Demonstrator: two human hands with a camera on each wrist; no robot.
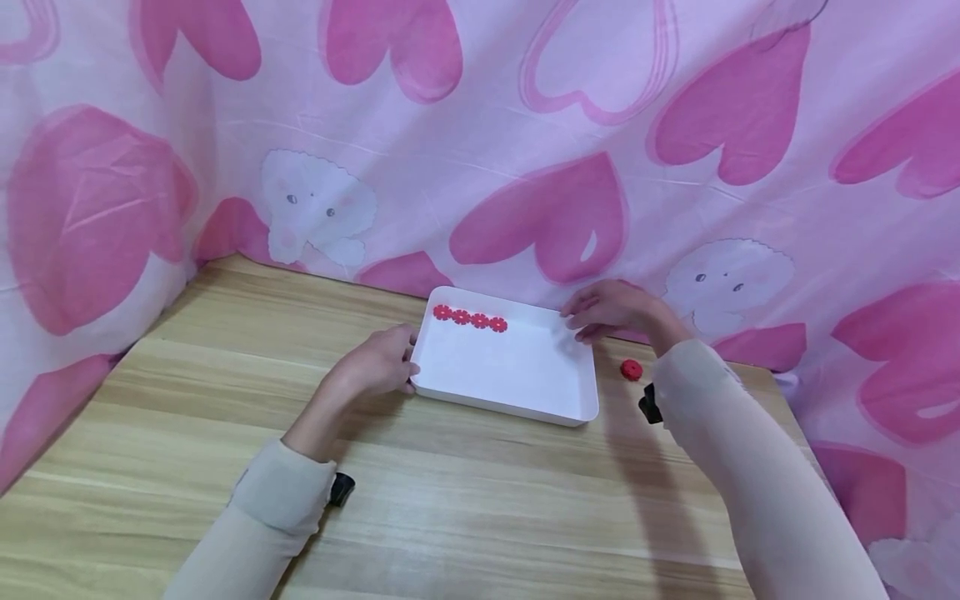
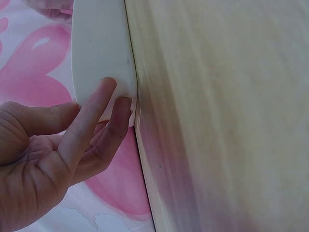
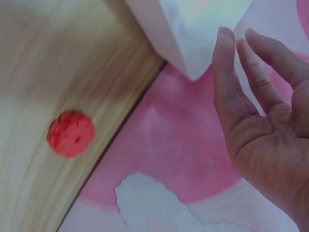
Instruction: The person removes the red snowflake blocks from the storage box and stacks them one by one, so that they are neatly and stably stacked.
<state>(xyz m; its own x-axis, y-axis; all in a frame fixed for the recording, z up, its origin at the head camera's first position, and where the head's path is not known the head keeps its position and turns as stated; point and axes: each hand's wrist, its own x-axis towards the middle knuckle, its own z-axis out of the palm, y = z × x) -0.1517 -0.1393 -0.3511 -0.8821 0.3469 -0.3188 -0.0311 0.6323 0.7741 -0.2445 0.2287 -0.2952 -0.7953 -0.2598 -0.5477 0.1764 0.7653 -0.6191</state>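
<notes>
A white tray (image 1: 517,367) sits on the table, with a row of several red notched plastic discs (image 1: 471,318) lying along its back left. My left hand (image 1: 378,358) touches the tray's left end, its fingertips resting against the outer wall near the corner (image 2: 108,96). Over the back right corner hovers my right hand (image 1: 611,308), fingers slightly bent and holding nothing. In the right wrist view its fingers (image 3: 224,63) appear apart from the tray corner (image 3: 181,58). A small stack of red notched discs (image 1: 632,370) stands on the table, right of the tray.
The wooden table (image 1: 465,500) ends at a pink heart-patterned cloth (image 1: 525,208) hanging behind and at the sides. Black straps (image 1: 651,404) show at both sleeves. My right forearm (image 1: 750,467) extends over the table's right part.
</notes>
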